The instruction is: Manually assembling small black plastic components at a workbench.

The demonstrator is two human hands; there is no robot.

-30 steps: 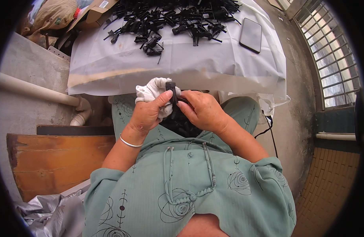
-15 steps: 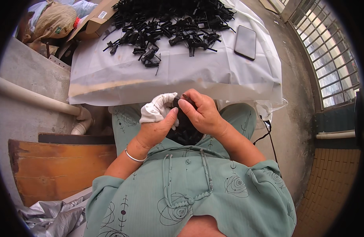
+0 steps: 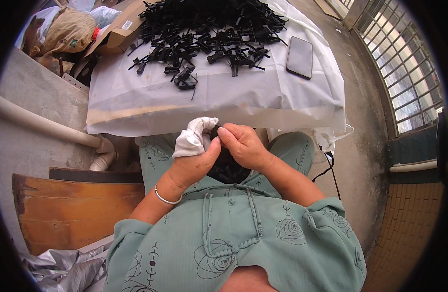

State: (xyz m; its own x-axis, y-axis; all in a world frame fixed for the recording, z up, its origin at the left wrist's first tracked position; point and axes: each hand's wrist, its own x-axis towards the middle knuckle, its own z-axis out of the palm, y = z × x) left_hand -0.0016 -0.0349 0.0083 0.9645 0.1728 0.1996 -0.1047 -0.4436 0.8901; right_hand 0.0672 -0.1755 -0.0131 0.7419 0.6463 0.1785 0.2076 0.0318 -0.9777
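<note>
My left hand (image 3: 193, 161) grips a white cloth (image 3: 193, 136) and, against it, a small black plastic part (image 3: 217, 131), mostly hidden by the fingers. My right hand (image 3: 243, 145) pinches the same part from the right, thumb and fingers closed on it. Both hands meet above my lap, just below the table's front edge. More black parts (image 3: 227, 168) lie in my lap beneath the hands.
A table under a white sheet (image 3: 224, 100) holds a heap of black plastic parts (image 3: 209, 34) and a dark phone (image 3: 300, 57). Cardboard box (image 3: 119, 31) at back left. White pipe (image 3: 44, 124), wooden board (image 3: 73, 204), grey plastic (image 3: 63, 265) at left. Barred window (image 3: 404, 73) at right.
Both hands dropped slightly toward my lap and closed tighter together. The black part that stood upright between the thumbs is now nearly covered by the fingers.
</note>
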